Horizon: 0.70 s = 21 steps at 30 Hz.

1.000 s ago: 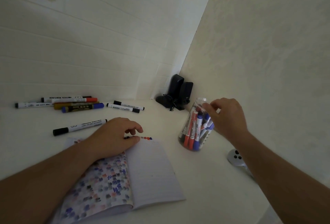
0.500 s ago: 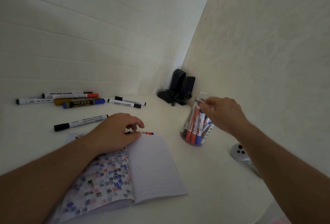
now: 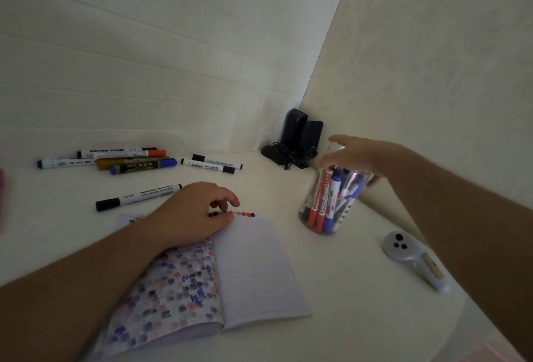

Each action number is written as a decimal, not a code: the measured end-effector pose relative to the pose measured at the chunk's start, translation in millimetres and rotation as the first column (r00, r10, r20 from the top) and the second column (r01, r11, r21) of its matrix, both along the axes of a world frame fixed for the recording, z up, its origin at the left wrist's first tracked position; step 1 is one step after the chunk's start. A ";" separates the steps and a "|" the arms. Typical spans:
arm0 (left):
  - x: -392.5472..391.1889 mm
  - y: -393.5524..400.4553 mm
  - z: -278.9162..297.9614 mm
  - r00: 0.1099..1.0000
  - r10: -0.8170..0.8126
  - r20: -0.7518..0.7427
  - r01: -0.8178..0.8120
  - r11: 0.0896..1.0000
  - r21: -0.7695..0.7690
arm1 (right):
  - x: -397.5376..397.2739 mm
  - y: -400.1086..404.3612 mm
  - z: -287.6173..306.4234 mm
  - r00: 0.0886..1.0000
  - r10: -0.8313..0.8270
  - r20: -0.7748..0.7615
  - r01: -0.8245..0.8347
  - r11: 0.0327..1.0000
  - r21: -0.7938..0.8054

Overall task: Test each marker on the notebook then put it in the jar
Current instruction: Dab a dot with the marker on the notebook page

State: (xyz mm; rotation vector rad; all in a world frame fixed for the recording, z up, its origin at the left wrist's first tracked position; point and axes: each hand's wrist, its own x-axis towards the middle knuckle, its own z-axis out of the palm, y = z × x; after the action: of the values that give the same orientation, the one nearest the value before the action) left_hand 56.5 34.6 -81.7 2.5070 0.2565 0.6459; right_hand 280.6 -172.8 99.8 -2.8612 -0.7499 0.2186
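Observation:
An open notebook point(image 3: 253, 269) lies on the white table, its left page full of coloured test dots and a short row of dots along the top of the right page. My left hand point(image 3: 187, 217) rests on the notebook's top edge with loosely curled fingers, holding nothing. A clear jar point(image 3: 331, 203) with several red, blue and black markers stands tilted to the right of the notebook. My right hand point(image 3: 363, 156) hovers over the jar's mouth, fingers spread and empty. A black-capped white marker point(image 3: 138, 197) lies just beyond the notebook. Several more markers point(image 3: 129, 161) lie at the back left.
Two small black speakers point(image 3: 300, 136) with a cable stand in the back corner where the walls meet. A white controller-like device point(image 3: 412, 260) lies on the table at the right, under my right forearm. Two white markers point(image 3: 213, 164) lie near the back middle.
My right hand has opened above the jar; its fingers were pinched at the jar's mouth before. My left hand stays on the notebook.

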 end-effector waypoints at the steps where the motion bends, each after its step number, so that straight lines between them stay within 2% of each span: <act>1: -0.3 0.1 0.4 1.000 0.001 0.002 -0.001 1.000 -0.002 | -1.6 2.8 1.0 0.999 0.035 0.014 -0.035 0.999 0.010; 4: -0.8 -0.2 0.5 1.000 -0.004 0.005 0.005 1.000 -0.003 | -4.9 5.3 -8.7 0.980 0.181 0.082 -0.194 0.959 0.208; 6: -0.7 0.0 -0.1 1.000 -0.007 0.003 0.007 1.000 -0.010 | -8.3 1.3 -23.3 0.926 0.235 0.296 -0.315 0.913 0.261; 8: -0.9 0.4 -1.2 1.000 -0.007 0.000 0.007 1.000 -0.022 | -11.7 -5.1 -39.3 0.802 0.227 0.553 -0.407 0.885 0.227; 9: -0.7 0.5 -1.1 1.000 -0.009 -0.003 0.009 1.000 -0.027 | -11.6 -7.9 -46.6 0.708 0.229 0.669 -0.454 0.873 0.181; 10: -0.3 0.1 -0.4 1.000 -0.010 -0.004 0.010 0.999 -0.030 | -10.1 -10.9 -53.5 0.613 0.247 0.750 -0.494 0.861 0.120; 11: 0.2 -0.3 0.2 1.000 -0.010 -0.005 0.010 1.000 -0.029 | -7.4 -13.8 -58.5 0.559 0.259 0.787 -0.528 0.844 0.097; 13: 0.4 0.3 -0.5 1.000 -0.004 -0.008 0.004 1.000 -0.023 | -1.8 -17.3 -62.1 0.610 0.231 0.758 -0.570 0.792 0.218; 16: 1.0 0.8 -1.0 1.000 -0.011 -0.011 0.011 1.000 -0.024 | -2.0 -21.9 -72.2 0.517 0.203 0.832 -0.603 0.776 0.185; 18: 0.6 1.6 -1.4 1.000 -0.012 -0.011 0.012 1.000 -0.025 | -4.5 -20.4 -76.1 0.553 0.200 0.809 -0.602 0.766 0.223; 20: 0.8 1.1 -0.7 1.000 -0.015 -0.013 0.015 1.000 -0.017 | -7.1 -18.0 -80.6 0.552 0.175 0.815 -0.584 0.779 0.228; 21: 1.4 0.9 -0.6 1.000 -0.016 -0.011 0.016 1.000 -0.015 | -6.6 -17.5 -80.8 0.586 0.144 0.797 -0.570 0.773 0.279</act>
State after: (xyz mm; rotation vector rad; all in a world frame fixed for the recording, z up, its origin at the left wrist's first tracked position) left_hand 57.9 35.5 -82.3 2.4963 0.2436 0.6219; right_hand 274.0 -190.3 19.0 -2.1425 -1.3079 -1.0379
